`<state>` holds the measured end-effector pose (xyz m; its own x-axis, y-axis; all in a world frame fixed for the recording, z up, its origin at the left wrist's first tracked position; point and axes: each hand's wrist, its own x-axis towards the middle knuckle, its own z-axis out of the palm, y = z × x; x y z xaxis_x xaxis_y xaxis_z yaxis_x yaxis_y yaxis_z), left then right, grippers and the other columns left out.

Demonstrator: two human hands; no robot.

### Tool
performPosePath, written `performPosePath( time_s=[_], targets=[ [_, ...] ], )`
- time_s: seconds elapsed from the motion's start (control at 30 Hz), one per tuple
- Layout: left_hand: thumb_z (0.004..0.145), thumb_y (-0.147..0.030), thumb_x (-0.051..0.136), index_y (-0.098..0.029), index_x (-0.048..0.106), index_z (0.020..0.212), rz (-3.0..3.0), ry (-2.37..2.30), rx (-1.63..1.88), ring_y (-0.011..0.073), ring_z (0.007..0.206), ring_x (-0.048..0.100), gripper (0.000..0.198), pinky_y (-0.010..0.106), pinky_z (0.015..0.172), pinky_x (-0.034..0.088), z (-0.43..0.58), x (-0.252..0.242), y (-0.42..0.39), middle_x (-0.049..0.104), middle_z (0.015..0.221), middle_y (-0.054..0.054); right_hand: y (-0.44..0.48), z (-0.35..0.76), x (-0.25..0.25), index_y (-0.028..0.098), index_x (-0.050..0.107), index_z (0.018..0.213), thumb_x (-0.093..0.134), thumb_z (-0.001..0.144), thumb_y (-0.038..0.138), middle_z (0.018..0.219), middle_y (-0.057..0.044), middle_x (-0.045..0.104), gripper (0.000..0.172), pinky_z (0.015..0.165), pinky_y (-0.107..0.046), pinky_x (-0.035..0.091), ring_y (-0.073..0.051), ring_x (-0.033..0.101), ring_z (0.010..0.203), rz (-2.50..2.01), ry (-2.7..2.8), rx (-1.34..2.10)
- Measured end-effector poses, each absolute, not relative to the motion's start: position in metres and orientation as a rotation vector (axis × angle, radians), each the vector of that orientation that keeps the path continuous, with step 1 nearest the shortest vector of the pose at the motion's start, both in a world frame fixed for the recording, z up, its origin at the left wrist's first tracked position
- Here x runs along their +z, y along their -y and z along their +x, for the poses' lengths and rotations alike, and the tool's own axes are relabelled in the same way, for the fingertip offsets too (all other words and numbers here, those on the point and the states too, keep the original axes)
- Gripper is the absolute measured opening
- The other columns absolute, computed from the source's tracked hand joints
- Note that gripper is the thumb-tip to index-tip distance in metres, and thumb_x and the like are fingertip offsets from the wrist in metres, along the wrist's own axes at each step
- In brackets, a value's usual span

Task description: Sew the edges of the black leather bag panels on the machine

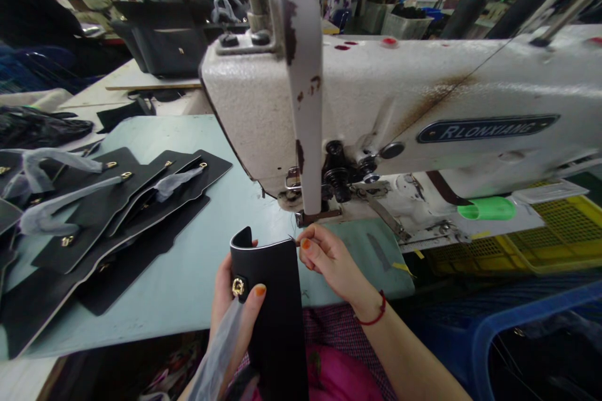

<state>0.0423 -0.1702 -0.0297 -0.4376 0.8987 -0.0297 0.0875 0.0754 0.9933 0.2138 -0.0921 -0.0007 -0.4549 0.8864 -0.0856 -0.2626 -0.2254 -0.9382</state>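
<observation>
My left hand point(234, 308) grips a black leather piece point(275, 301) with a gold clasp point(237, 287), the thumb pressed just right of the clasp. The piece stands upright in front of me, curled at its top. My right hand point(329, 260) pinches a thin thread at the piece's upper right edge, just below the needle area point(305, 216) of a white sewing machine point(376, 100). A clear plastic strip point(216, 357) hangs down from the piece by my left wrist.
A stack of black leather pieces point(117, 213) with gold fittings and plastic strips lies on the pale green table point(188, 276) at left. A yellow crate point(540, 232) and a blue bin point(517, 338) sit at right. Black bags and other people are at the back.
</observation>
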Motion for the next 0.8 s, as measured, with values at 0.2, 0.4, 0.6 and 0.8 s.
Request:
performPosePath(
  time_s=[0.2, 0.4, 0.6, 0.8],
  targets=[
    [0.072, -0.057, 0.069, -0.02, 0.047, 0.133, 1.026, -1.659, 1.422, 0.0289, 0.12, 0.056, 0.075, 0.037, 0.101, 0.046, 0.038, -0.036, 0.171, 0.058, 0.133, 0.01, 0.09, 0.217, 0.002, 0.018, 0.053, 0.085, 0.06, 0.089, 0.048, 0.059, 0.006, 0.042, 0.032, 0.051, -0.022, 0.026, -0.008, 0.036, 0.053, -0.839, 1.254, 1.768],
    [0.073, -0.055, 0.069, -0.02, 0.044, 0.134, 0.991, -1.613, 1.428, 0.03, 0.124, 0.053, 0.075, 0.039, 0.106, 0.043, 0.04, -0.032, 0.171, 0.055, 0.137, 0.012, 0.085, 0.223, 0.003, 0.018, 0.052, 0.082, 0.058, 0.091, 0.046, 0.059, 0.006, 0.041, 0.03, 0.052, -0.023, 0.027, -0.008, 0.035, 0.053, -0.857, 1.326, 1.714],
    [0.074, -0.055, 0.07, -0.02, 0.042, 0.136, 0.973, -1.594, 1.407, 0.0322, 0.128, 0.05, 0.076, 0.043, 0.11, 0.038, 0.039, -0.028, 0.172, 0.053, 0.14, 0.013, 0.075, 0.238, 0.016, 0.017, 0.057, 0.09, 0.057, 0.092, 0.044, 0.066, 0.003, 0.047, 0.027, 0.055, -0.022, 0.032, -0.01, 0.043, 0.06, -0.922, 1.47, 1.639],
    [0.071, -0.057, 0.071, -0.02, 0.044, 0.135, 0.994, -1.601, 1.423, 0.03, 0.12, 0.056, 0.079, 0.036, 0.098, 0.05, 0.038, -0.029, 0.171, 0.056, 0.137, 0.011, 0.075, 0.233, 0.017, 0.017, 0.055, 0.089, 0.056, 0.093, 0.045, 0.063, 0.005, 0.046, 0.029, 0.054, -0.022, 0.032, -0.009, 0.041, 0.057, -0.871, 1.51, 1.715]
  ],
)
